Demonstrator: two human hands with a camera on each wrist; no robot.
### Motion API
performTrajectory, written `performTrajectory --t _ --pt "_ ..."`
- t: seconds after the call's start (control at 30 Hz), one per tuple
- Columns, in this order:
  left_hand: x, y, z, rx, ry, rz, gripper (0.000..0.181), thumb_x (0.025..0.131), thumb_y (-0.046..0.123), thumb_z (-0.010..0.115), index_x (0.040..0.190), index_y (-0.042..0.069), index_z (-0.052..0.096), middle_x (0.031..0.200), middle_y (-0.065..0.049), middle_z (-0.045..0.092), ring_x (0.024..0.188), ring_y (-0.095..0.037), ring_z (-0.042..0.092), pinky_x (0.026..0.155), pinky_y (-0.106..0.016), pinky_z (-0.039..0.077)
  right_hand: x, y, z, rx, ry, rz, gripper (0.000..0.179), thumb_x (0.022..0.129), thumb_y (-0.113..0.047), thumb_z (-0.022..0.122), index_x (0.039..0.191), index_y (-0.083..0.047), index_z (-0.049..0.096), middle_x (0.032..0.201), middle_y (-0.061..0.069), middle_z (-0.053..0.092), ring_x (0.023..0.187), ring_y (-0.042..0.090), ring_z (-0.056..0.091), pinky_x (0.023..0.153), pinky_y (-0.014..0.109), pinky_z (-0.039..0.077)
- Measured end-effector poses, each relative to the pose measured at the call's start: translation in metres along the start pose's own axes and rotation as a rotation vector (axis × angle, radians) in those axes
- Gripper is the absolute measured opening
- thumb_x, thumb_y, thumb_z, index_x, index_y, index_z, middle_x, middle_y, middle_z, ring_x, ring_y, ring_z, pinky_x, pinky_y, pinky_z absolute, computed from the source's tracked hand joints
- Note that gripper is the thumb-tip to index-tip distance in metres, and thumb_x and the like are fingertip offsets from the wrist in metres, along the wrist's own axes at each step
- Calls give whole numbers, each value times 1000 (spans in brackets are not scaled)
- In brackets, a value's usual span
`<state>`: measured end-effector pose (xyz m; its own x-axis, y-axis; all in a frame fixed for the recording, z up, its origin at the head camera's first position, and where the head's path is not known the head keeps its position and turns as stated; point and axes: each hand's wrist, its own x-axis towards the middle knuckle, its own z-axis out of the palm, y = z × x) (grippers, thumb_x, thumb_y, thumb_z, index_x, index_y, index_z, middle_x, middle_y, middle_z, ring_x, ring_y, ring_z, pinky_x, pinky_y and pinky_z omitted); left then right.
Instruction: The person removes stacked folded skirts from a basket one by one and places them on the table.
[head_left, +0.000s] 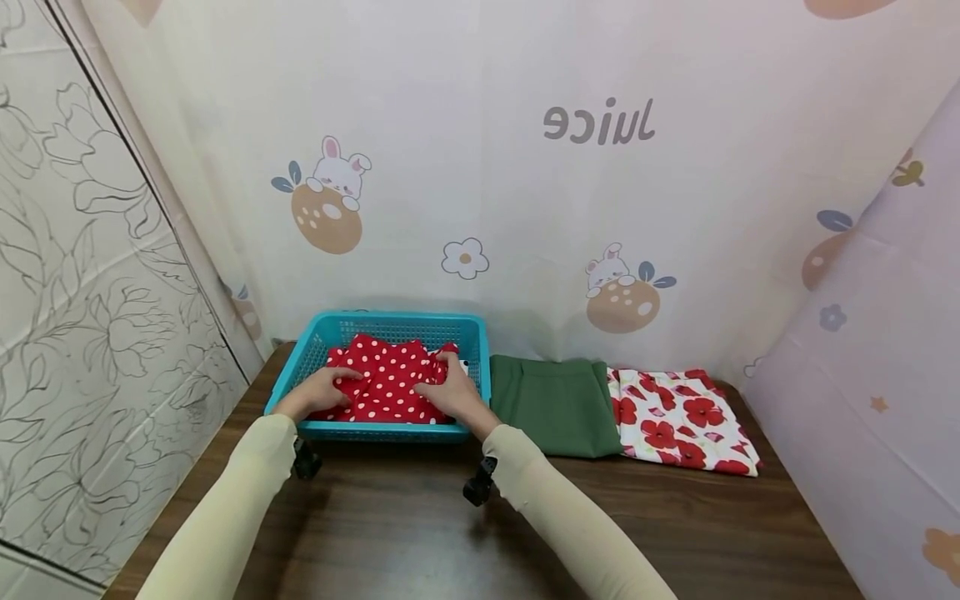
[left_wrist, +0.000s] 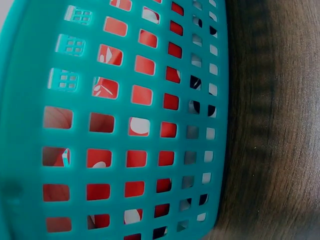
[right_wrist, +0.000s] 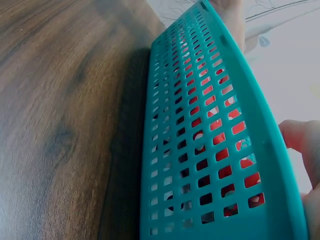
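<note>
A red cloth with white polka dots (head_left: 393, 379) lies bunched inside a turquoise plastic basket (head_left: 375, 429). My left hand (head_left: 324, 392) reaches over the basket's front left corner and grips the cloth's left side, thumb and index finger apart on the fabric. At the right side, my right hand (head_left: 452, 390) holds a gathered part of the same cloth, its thumb lying on the dots. Red fabric shows through the holes of the basket wall (left_wrist: 120, 135) in the left wrist view. In the right wrist view, fingers of the right hand (right_wrist: 305, 150) appear beyond the rim.
Right of the basket lies a folded green cloth (head_left: 558, 408), and beside it a folded white cloth with red flowers (head_left: 682, 421). Black and white fabric shows low through the basket's holes. The brown wooden table (head_left: 390, 533) meets a printed curtain (head_left: 480, 167) behind.
</note>
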<state>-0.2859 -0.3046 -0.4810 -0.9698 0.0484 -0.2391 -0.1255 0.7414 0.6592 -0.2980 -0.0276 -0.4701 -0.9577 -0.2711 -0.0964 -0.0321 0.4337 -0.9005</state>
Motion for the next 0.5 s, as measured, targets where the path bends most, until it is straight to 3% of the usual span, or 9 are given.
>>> performTrajectory --t 0.13,0.3,0.5 --pt "1 2 -1 -1 -8 -4 70 82 8 83 146 3 54 145 -33 45 130 -50 42 89 -49 61 3 2 -2 16 -21 -72 72 86 -23 84 146 -19 46 145 13 52 129 30 52 87 45 62" --pt "1 2 -2 7 -4 -3 71 83 8 83 147 4 53 146 -32 45 131 -50 41 92 -50 60 4 3 -4 28 9 -166 59 88 -23 81 142 -23 55 148 11 47 128 29 50 83 43 63" --pt "-2 1 1 18 -5 14 68 84 8 82 146 4 54 145 -32 46 130 -50 42 89 -49 61 2 5 -6 150 -13 -58 61 88 -21 81 144 -20 56 146 13 49 126 32 54 85 44 63"
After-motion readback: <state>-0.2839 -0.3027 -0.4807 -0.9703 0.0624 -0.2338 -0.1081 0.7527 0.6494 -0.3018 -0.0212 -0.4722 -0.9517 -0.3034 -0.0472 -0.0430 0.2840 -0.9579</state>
